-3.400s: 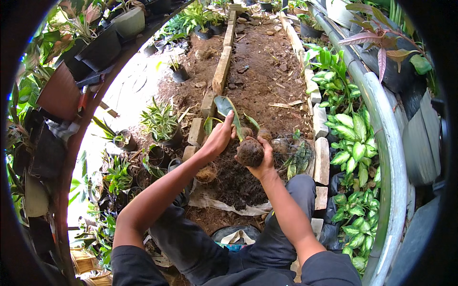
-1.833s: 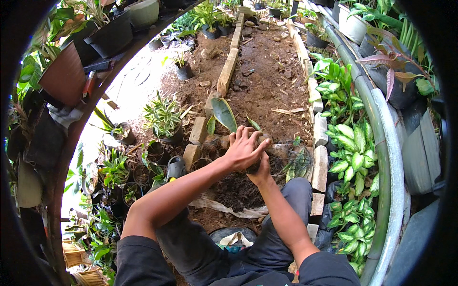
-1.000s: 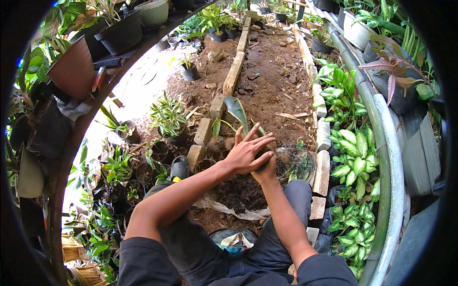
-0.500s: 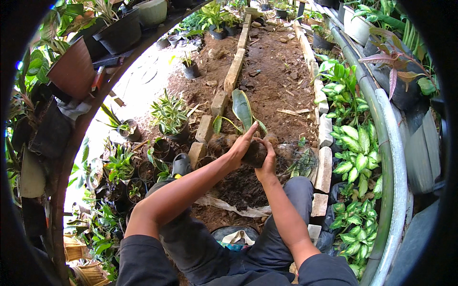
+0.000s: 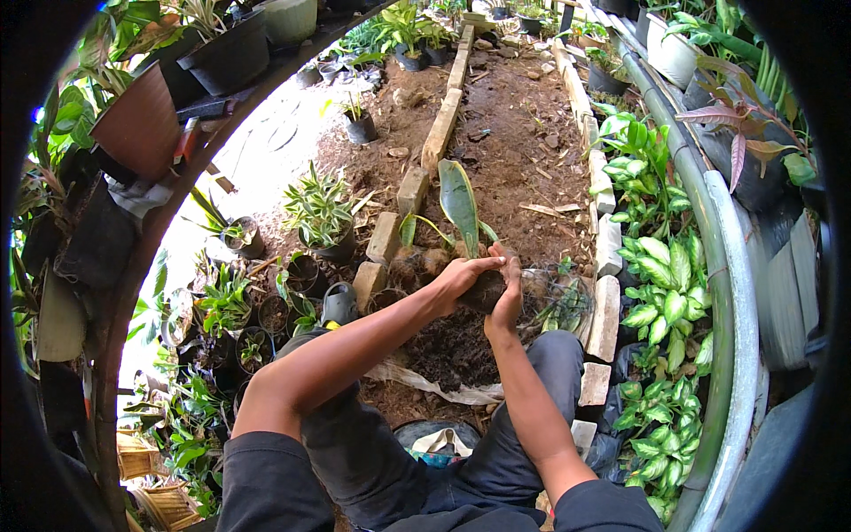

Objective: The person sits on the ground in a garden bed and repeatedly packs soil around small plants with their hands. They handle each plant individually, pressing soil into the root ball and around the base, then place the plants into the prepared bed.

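Between my hands is a snake plant [image 5: 458, 206] with one broad upright grey-green leaf, yellowish at the edges, and smaller leaves beside it. Its dark base [image 5: 482, 291], a pot, bag or soil ball I cannot make out, is above the ground. My left hand [image 5: 463, 273] reaches across the leaf's foot and grips the base from the left, thumb on top. From the right, my right hand [image 5: 506, 297] cups it, fingers pointing up. Just beyond are several round brown root balls [image 5: 433, 260]. Beneath my hands is a heap of dark loose soil [image 5: 454, 350].
A brick border [image 5: 383, 238] runs along the bed's left side, and another brick row [image 5: 605, 319] along the right. Potted plants [image 5: 325, 217] and a grey watering can [image 5: 339, 304] stand at left. Variegated plants [image 5: 658, 297] grow beside a bamboo rail [image 5: 720, 337] at right.
My right hand's fingers have straightened upward along the base's right side. My left hand has turned from pointing up to lying across the leaf's foot.
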{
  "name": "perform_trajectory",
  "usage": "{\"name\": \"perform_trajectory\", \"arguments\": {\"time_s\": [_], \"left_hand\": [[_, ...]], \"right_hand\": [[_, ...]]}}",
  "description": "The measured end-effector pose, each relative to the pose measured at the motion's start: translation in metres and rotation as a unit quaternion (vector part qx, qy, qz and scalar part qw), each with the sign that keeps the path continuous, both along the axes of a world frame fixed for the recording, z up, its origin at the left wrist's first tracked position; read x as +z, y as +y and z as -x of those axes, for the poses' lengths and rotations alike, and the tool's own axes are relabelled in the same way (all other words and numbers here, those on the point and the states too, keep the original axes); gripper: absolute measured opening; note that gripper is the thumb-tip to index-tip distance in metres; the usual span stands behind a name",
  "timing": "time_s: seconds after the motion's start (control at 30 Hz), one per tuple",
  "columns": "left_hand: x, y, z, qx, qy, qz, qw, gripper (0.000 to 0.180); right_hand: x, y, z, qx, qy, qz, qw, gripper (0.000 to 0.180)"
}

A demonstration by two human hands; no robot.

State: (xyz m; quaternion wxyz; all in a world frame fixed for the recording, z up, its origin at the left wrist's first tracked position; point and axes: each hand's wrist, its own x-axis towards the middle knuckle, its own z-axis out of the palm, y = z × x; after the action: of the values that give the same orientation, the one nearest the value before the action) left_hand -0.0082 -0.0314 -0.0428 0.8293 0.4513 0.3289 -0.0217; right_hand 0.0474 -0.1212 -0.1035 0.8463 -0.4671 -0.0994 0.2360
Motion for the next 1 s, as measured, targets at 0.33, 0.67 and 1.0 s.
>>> {"name": "perform_trajectory", "arguments": {"time_s": [0.33,0.67,1.0], "left_hand": [[-0.002,-0.004,-0.006,-0.018,0.029,-0.038,0.999,0.034],[-0.014,0.002,-0.006,0.122,0.06,0.087,0.987,0.041],[-0.009,-0.015,-0.006,0.091,0.09,-0.226,0.966,0.093]], "right_hand": [[-0.003,-0.006,-0.001,-0.079,-0.034,0.05,0.995,0.052],[0.004,-0.01,-0.012,0.03,0.181,0.037,0.982,0.065],[-0.011,-0.003,0.0,0.069,0.155,0.002,0.986,0.048]]}}
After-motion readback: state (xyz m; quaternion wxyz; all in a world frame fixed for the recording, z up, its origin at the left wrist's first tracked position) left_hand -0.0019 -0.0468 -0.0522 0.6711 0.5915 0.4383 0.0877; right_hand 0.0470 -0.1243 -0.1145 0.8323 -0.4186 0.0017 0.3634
